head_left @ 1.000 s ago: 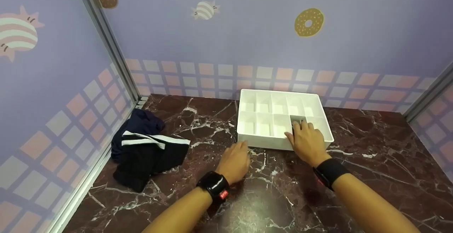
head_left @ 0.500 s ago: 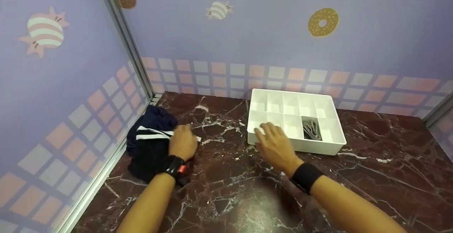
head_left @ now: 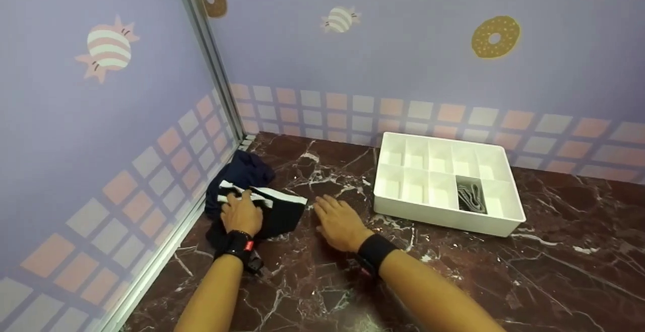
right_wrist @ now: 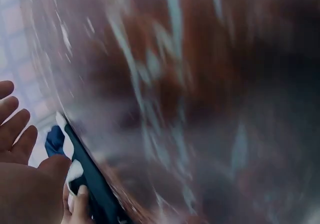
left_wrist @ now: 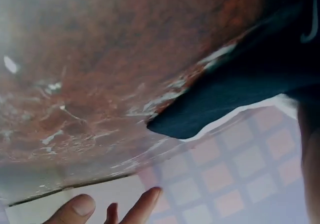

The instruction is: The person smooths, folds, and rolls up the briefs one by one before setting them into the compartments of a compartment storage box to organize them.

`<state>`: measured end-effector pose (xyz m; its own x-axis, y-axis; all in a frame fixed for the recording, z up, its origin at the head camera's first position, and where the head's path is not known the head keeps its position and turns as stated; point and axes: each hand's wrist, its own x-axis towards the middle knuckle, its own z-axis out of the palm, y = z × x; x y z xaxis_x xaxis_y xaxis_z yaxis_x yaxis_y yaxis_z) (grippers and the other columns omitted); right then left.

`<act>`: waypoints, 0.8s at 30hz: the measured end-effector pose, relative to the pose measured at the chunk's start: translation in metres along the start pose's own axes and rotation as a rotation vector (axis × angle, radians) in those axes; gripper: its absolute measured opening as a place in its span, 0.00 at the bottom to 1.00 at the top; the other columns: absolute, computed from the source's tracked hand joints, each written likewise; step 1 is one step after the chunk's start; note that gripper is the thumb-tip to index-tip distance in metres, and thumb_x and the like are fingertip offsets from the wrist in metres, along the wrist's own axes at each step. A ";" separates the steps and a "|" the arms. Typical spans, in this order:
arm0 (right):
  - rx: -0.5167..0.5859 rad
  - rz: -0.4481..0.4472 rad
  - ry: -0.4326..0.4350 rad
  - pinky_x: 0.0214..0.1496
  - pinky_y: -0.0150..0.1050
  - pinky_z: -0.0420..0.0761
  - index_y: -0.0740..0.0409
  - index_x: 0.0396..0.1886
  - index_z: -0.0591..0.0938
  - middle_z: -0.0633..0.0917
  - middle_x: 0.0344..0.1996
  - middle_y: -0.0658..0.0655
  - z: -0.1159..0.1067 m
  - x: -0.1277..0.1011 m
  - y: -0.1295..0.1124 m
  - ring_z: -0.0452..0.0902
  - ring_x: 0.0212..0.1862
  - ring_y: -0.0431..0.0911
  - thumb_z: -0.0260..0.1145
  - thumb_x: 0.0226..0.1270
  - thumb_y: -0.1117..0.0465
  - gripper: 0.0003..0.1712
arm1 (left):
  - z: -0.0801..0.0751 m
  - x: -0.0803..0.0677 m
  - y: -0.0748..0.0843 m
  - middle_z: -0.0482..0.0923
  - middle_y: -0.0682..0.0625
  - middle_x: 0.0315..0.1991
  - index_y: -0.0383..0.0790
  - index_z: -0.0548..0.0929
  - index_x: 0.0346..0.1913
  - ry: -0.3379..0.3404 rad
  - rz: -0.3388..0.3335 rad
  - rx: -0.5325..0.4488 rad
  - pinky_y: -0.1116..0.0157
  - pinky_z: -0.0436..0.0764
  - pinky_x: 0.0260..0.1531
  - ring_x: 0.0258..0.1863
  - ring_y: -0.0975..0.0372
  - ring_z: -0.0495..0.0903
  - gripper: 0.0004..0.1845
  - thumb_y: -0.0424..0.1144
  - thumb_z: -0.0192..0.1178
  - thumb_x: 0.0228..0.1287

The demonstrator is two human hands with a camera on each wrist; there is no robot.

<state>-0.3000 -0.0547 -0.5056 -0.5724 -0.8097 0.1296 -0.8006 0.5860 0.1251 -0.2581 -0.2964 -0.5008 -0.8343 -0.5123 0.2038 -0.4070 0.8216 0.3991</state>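
Toward the lower left of the head view, the left hand [head_left: 242,214] is resting flat on the crumpled dark navy cloth garment with two white stripes [head_left: 252,201], fingers laid straight and relaxed across the stripes rather than curled round the fabric. That garment is lying on the dark red marble tabletop with white veins [head_left: 504,281], close against the left wall panel. Its stripes, and so its long axis, are running from centre left toward the middle of the frame, tilting slightly down.

Just right of the garment's striped end, the right hand [head_left: 338,222] is hovering low over the marble with fingers spread and straight, holding nothing; whether its fingertips are touching the stone, I cannot tell. The garment is lying to the left of this hand, near but apart from it, so the left hand is plainly the nearer one.

Further right in the frame, well apart from both hands, the white plastic divided organiser tray [head_left: 448,218] is sitting with a folded grey item [head_left: 471,196] in one front compartment.
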 end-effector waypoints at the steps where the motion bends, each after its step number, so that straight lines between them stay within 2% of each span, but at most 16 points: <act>1: 0.001 -0.012 -0.006 0.66 0.47 0.59 0.61 0.67 0.63 0.62 0.68 0.59 0.001 0.000 -0.003 0.55 0.69 0.53 0.51 0.68 0.48 0.33 | 0.000 -0.001 0.000 0.62 0.31 0.58 0.39 0.74 0.57 0.000 -0.006 -0.008 0.42 0.62 0.52 0.56 0.36 0.62 0.22 0.38 0.56 0.59; 6: 0.051 -0.040 -0.043 0.65 0.49 0.62 0.60 0.68 0.62 0.62 0.68 0.58 0.006 0.000 -0.005 0.56 0.68 0.52 0.52 0.68 0.51 0.32 | -0.003 -0.005 0.005 0.75 0.37 0.43 0.35 0.80 0.41 0.006 0.033 -0.047 0.46 0.70 0.43 0.45 0.44 0.73 0.12 0.38 0.54 0.59; 10: 0.096 -0.037 -0.069 0.64 0.50 0.62 0.59 0.69 0.60 0.61 0.69 0.57 0.012 0.000 0.001 0.56 0.69 0.52 0.51 0.69 0.54 0.32 | -0.004 -0.011 0.019 0.79 0.44 0.31 0.40 0.80 0.27 -0.066 0.084 -0.076 0.51 0.74 0.33 0.34 0.50 0.78 0.11 0.44 0.55 0.55; 14: 0.087 -0.057 -0.085 0.63 0.50 0.64 0.59 0.68 0.63 0.62 0.68 0.56 0.016 -0.010 0.011 0.57 0.68 0.51 0.48 0.69 0.57 0.28 | -0.004 -0.017 0.041 0.78 0.47 0.26 0.45 0.74 0.18 -0.127 0.152 -0.090 0.53 0.74 0.28 0.30 0.52 0.79 0.14 0.48 0.50 0.56; 16: 0.061 -0.056 -0.093 0.62 0.50 0.65 0.59 0.67 0.65 0.64 0.67 0.56 0.016 -0.019 0.018 0.59 0.67 0.51 0.47 0.69 0.59 0.27 | -0.004 -0.019 0.051 0.79 0.45 0.27 0.45 0.72 0.17 -0.143 0.177 -0.103 0.52 0.74 0.30 0.32 0.50 0.79 0.16 0.48 0.47 0.57; 19: 0.019 -0.046 -0.096 0.62 0.50 0.66 0.59 0.65 0.68 0.67 0.65 0.56 0.014 -0.033 0.030 0.62 0.66 0.50 0.48 0.67 0.60 0.26 | -0.004 -0.016 0.059 0.81 0.42 0.32 0.42 0.75 0.19 -0.127 0.193 -0.122 0.49 0.74 0.33 0.36 0.47 0.80 0.18 0.47 0.45 0.60; 24: -0.003 -0.049 -0.085 0.62 0.52 0.66 0.61 0.63 0.70 0.69 0.64 0.58 0.012 -0.065 0.050 0.65 0.63 0.53 0.52 0.62 0.61 0.27 | 0.000 -0.007 0.056 0.80 0.38 0.39 0.37 0.83 0.30 -0.134 0.197 -0.098 0.46 0.73 0.38 0.41 0.45 0.78 0.18 0.44 0.44 0.62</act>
<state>-0.3049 0.0266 -0.5193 -0.5460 -0.8369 0.0390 -0.8274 0.5459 0.1319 -0.2747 -0.2467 -0.4804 -0.9383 -0.3020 0.1686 -0.1995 0.8707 0.4495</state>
